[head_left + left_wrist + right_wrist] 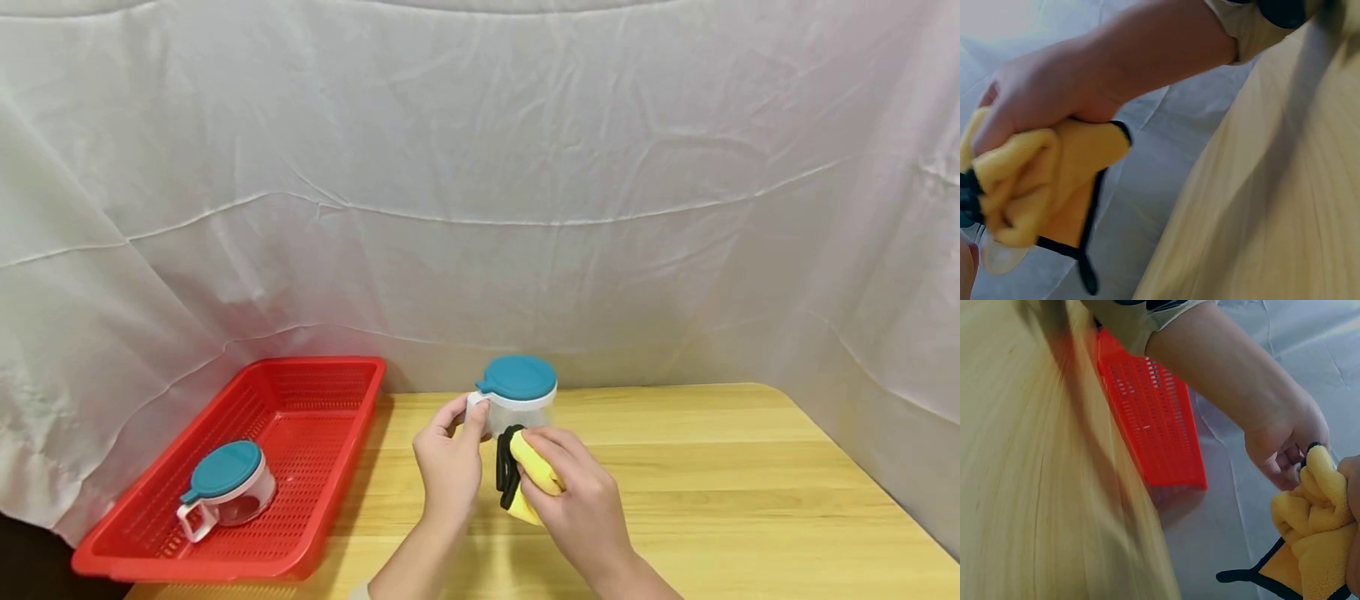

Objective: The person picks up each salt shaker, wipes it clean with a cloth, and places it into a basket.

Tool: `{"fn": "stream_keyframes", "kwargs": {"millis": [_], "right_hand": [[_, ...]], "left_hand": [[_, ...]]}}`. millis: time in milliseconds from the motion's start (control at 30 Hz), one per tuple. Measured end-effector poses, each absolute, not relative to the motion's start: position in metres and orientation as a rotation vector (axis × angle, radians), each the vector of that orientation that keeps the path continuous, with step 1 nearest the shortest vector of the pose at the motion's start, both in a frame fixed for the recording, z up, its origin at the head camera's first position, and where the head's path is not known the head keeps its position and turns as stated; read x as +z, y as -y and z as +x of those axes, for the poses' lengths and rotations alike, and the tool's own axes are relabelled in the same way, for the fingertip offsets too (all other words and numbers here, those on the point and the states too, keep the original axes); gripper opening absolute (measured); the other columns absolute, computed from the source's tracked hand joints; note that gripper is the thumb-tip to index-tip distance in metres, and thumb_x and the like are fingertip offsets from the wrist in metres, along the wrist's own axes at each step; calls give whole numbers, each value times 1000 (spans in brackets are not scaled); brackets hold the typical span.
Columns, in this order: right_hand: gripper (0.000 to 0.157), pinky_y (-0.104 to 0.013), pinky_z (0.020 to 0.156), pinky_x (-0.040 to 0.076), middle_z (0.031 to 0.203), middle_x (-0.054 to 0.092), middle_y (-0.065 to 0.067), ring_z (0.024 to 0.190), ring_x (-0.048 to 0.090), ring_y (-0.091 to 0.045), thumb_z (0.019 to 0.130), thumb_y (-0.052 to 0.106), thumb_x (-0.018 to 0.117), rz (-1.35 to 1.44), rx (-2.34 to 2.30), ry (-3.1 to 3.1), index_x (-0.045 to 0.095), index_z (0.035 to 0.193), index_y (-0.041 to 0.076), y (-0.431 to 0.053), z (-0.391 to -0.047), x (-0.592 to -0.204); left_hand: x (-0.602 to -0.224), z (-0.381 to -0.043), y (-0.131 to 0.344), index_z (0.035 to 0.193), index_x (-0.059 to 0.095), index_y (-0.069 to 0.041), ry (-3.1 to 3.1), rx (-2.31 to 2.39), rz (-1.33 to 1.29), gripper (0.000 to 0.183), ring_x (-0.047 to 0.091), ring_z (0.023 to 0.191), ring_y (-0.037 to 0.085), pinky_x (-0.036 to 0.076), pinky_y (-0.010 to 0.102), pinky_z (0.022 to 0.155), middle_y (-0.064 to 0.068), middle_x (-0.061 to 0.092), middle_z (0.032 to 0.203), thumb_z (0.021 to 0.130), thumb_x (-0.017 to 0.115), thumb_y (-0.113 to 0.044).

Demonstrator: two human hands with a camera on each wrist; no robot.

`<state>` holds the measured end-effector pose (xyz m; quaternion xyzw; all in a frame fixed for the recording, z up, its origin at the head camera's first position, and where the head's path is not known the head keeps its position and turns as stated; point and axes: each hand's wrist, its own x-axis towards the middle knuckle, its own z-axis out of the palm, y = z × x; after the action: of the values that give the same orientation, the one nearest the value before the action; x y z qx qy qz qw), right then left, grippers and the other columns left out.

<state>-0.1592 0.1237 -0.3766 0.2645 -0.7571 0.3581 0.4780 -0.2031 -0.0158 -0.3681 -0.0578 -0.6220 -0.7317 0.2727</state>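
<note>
A clear jar (531,417) with a blue lid (520,377) and a white handle is lifted above the table in the head view. My left hand (452,458) grips it by the handle. A yellow cloth with black edging (534,467) is bunched in my right hand (577,492), pressed close to the lower front of the jar. In the left wrist view, the cloth (1041,181) hangs in folds under the right hand (1047,87) and covers most of the jar. The right wrist view has the left hand (1285,447) just behind the cloth (1316,519).
On the left, a red perforated basket (337,492) holds a second jar (247,500) with a blue lid and white handle. The wooden table (735,500) reaches to the right. A pale curtain (480,167) hangs behind and at both sides.
</note>
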Motion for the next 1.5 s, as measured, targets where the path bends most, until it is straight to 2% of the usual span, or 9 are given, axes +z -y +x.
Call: {"fn": "stream_keyframes", "kwargs": {"millis": [167, 400, 700, 833, 1000, 1233, 1500], "right_hand": [[38, -14, 89, 52, 105, 69, -5, 89, 68, -21, 71, 1, 79, 627, 870, 1887, 73, 109, 6, -125, -158, -374], [39, -10, 94, 47, 107, 69, -5, 94, 68, -23, 72, 1, 78, 590, 912, 1864, 73, 110, 5, -127, -154, -364], [42, -28, 84, 58, 104, 71, -5, 91, 70, -24, 64, 1, 79, 621, 728, 1911, 73, 106, 5, -119, -154, -373], [40, -20, 87, 55, 104, 71, -5, 91, 70, -23, 68, 1, 79, 612, 794, 1910, 73, 107, 5, -122, -156, -371], [39, -10, 93, 48, 106, 71, -5, 95, 68, -20, 71, -1, 78, 566, 936, 1834, 74, 109, 7, -132, -157, -361], [39, -10, 90, 49, 105, 71, -1, 94, 67, -16, 71, 1, 79, 587, 922, 1835, 74, 109, 9, -133, -160, -365], [37, -10, 92, 48, 102, 71, -4, 90, 68, -21, 72, 1, 78, 569, 903, 1903, 74, 108, 8, -135, -166, -373]], "left_hand": [[-370, -201, 14, 101, 76, -7, 1683, -1905, -190, 18, 66, 84, 17, 61, 30, 67, 9, 70, 93, 88, 75, -19], [-374, -197, 5, 97, 77, -11, 1711, -1795, -283, 16, 64, 89, 15, 61, 27, 68, 2, 69, 92, 85, 78, -22], [-369, -196, 9, 98, 77, -11, 1699, -1778, -230, 15, 64, 88, 13, 58, 22, 64, 1, 71, 93, 86, 77, -21], [-370, -198, 9, 98, 76, -8, 1674, -1812, -254, 15, 64, 85, 13, 60, 25, 66, 7, 69, 94, 88, 75, -18], [-374, -198, 5, 98, 77, -9, 1714, -1808, -270, 17, 63, 89, 14, 59, 24, 64, 5, 69, 95, 87, 76, -23], [-373, -201, 9, 100, 76, -6, 1695, -1885, -202, 17, 67, 84, 16, 61, 29, 66, 10, 71, 93, 87, 76, -17], [-363, -206, 22, 103, 74, -2, 1638, -1935, -127, 22, 64, 80, 16, 61, 31, 63, 15, 69, 88, 88, 76, -17]]}}
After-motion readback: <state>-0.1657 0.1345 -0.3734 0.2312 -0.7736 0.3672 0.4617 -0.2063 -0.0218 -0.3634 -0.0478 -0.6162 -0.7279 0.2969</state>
